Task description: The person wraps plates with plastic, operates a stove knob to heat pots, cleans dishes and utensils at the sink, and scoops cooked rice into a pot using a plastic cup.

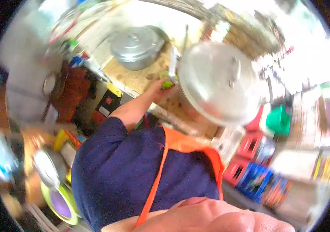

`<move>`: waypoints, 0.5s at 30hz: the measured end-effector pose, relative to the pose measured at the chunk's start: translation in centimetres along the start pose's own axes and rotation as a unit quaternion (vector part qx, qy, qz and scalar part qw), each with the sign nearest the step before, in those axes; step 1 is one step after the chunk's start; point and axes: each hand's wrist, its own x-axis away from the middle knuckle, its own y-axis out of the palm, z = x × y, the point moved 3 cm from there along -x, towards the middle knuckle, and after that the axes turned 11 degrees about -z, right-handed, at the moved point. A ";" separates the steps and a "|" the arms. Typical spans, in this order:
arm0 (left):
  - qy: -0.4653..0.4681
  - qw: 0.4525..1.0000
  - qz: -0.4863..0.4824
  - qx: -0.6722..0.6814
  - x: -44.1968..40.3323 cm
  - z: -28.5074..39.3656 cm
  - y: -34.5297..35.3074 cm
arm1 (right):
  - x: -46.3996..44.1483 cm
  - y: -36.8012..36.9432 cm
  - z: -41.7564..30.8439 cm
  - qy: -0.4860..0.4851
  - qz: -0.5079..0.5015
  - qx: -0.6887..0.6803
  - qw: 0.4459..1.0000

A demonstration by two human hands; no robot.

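My left hand (160, 88) reaches out over the brown counter (142, 80), its fingers closed on a small yellow-green thing (167, 80), blurred and too small to name. Just beyond it stands a pale metal piece (173, 63), beside a thin dark rod (186, 36). To the right a large round aluminium lid (211, 77) with a top handle is tilted and fills much of the view. Behind my left hand, a lidded grey pot (135, 48) rests on the counter. My right hand does not show.
Red crates (249, 145), a blue crate (256, 180) and a green container (278, 120) are at the right. Lower left are a metal pan (47, 166) and a green-rimmed purple basin (60, 203). A yellow item (114, 89) lies near the counter's left edge.
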 end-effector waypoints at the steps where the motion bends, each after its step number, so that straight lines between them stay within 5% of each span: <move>1: 0.017 0.999 0.013 0.028 -0.3 0.4 0.8 | -1.1 -2.7 0.3 0.001 0.016 -0.007 1.000; 5: 0.035 0.998 -0.052 0.015 -5.4 -0.7 -0.6 | -5.5 -11.1 -1.1 -0.001 0.069 -0.029 0.997; 9: 0.124 0.991 0.024 -0.035 -2.5 -0.1 2.1 | -10.1 -15.4 -5.2 -0.027 0.071 -0.011 0.997; 13: 0.123 0.982 0.129 -0.066 7.5 -1.3 1.2 | -14.3 -13.3 -11.6 -0.072 0.012 0.043 0.996; 15: 0.153 0.979 0.108 -0.081 11.8 -4.4 -1.2 | -15.4 -10.3 -13.9 -0.094 -0.031 0.061 0.993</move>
